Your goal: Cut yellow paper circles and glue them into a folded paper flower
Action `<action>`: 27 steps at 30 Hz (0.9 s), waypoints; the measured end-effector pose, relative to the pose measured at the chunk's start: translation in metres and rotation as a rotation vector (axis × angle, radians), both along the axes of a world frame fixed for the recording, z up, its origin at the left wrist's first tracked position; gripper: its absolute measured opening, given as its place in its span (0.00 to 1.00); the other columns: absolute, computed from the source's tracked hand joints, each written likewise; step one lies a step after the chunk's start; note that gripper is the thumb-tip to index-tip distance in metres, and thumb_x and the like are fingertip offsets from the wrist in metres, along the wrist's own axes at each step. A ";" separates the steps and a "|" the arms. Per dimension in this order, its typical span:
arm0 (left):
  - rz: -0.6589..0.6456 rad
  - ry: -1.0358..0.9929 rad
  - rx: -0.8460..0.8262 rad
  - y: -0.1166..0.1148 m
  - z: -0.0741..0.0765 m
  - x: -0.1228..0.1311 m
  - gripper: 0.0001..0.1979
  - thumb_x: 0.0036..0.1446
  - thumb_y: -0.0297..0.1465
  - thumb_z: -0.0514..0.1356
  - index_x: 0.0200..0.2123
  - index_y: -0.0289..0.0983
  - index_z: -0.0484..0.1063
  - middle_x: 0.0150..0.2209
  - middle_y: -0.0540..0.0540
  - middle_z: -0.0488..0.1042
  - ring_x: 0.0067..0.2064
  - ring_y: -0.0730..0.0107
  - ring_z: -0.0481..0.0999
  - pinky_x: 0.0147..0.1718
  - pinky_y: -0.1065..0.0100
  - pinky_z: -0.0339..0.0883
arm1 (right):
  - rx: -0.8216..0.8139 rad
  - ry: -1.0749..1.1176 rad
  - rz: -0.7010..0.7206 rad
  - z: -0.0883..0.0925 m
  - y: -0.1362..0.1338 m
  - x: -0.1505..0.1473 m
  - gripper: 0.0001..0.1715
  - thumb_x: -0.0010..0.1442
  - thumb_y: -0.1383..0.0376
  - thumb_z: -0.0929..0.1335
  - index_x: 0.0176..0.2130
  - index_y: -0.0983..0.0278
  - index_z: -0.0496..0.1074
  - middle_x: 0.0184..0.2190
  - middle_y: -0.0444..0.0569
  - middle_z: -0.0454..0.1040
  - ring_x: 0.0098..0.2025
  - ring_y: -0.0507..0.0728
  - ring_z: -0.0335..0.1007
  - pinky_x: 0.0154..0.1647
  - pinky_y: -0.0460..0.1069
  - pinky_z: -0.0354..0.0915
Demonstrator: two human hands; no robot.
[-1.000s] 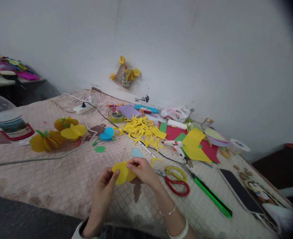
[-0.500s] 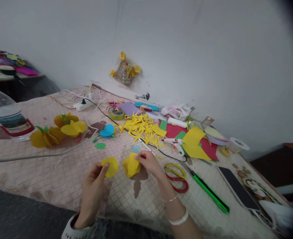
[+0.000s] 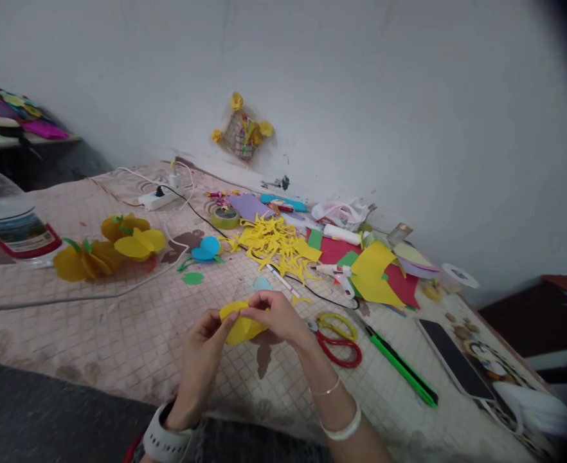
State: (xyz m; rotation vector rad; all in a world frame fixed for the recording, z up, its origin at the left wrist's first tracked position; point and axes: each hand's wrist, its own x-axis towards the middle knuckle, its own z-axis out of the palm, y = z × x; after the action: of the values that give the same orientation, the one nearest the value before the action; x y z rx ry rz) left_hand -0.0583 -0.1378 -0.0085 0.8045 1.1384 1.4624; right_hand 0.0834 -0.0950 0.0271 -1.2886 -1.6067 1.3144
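Observation:
My left hand (image 3: 209,341) pinches a yellow paper circle (image 3: 236,330) between thumb and forefinger. Opposite it, my right hand (image 3: 274,316) is closed on a folded yellow paper piece (image 3: 256,327), mostly covered by my fingers. The two yellow papers meet between my hands, just above the tablecloth, and their shared edge is hard to make out. A pale blue paper circle (image 3: 263,284) lies just beyond my right hand. To the right of that hand are scissors (image 3: 339,341) with one yellow and one red handle.
Yellow paper scraps (image 3: 276,241) are heaped beyond my hands, with a glue gun (image 3: 335,272) to their right. A green utility knife (image 3: 402,363) and a phone (image 3: 454,360) lie at the right. Paper pumpkins (image 3: 88,260), a bottle (image 3: 18,228) and a grey cable (image 3: 85,299) are at the left.
My left hand has moved right, bringing the yellow circle against the folded yellow piece in my right hand. The pale blue circle now shows apart from the yellow paper.

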 end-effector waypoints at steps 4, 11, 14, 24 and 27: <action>0.007 -0.008 0.006 0.002 -0.002 -0.001 0.17 0.43 0.43 0.68 0.28 0.36 0.73 0.24 0.52 0.73 0.26 0.73 0.71 0.27 0.73 0.66 | -0.057 0.069 0.003 -0.006 0.006 0.008 0.13 0.49 0.57 0.72 0.29 0.64 0.72 0.24 0.42 0.72 0.26 0.52 0.67 0.29 0.47 0.62; 0.064 0.021 0.025 0.002 -0.010 -0.010 0.16 0.45 0.42 0.68 0.27 0.36 0.72 0.24 0.53 0.72 0.27 0.75 0.68 0.26 0.75 0.62 | -0.068 0.116 -0.061 -0.013 0.009 0.017 0.16 0.47 0.54 0.73 0.26 0.63 0.70 0.23 0.41 0.71 0.26 0.52 0.66 0.30 0.47 0.63; 0.078 0.038 0.045 0.000 -0.009 -0.012 0.15 0.45 0.41 0.68 0.27 0.36 0.72 0.25 0.53 0.72 0.27 0.76 0.68 0.26 0.75 0.62 | -0.024 0.096 -0.081 -0.012 0.007 0.021 0.17 0.48 0.53 0.73 0.25 0.63 0.68 0.22 0.40 0.70 0.26 0.51 0.65 0.30 0.47 0.62; 0.059 0.098 0.101 -0.009 0.006 -0.005 0.14 0.43 0.38 0.70 0.23 0.36 0.70 0.21 0.53 0.71 0.25 0.75 0.67 0.24 0.75 0.61 | 0.156 -0.109 -0.172 -0.011 -0.002 0.023 0.13 0.48 0.59 0.74 0.33 0.62 0.72 0.33 0.46 0.73 0.37 0.55 0.67 0.40 0.50 0.63; 0.036 0.108 0.102 -0.010 0.009 -0.001 0.14 0.44 0.39 0.69 0.22 0.36 0.70 0.21 0.53 0.71 0.25 0.74 0.68 0.23 0.74 0.62 | 0.139 -0.066 -0.079 -0.001 -0.015 0.011 0.15 0.49 0.55 0.73 0.33 0.62 0.72 0.30 0.43 0.73 0.33 0.53 0.67 0.36 0.48 0.65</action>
State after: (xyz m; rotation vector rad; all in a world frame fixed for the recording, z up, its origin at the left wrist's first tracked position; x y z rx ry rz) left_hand -0.0596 -0.1474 0.0008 0.9481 1.1718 1.5313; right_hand 0.0942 -0.1099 0.0256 -1.3076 -1.6447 1.1030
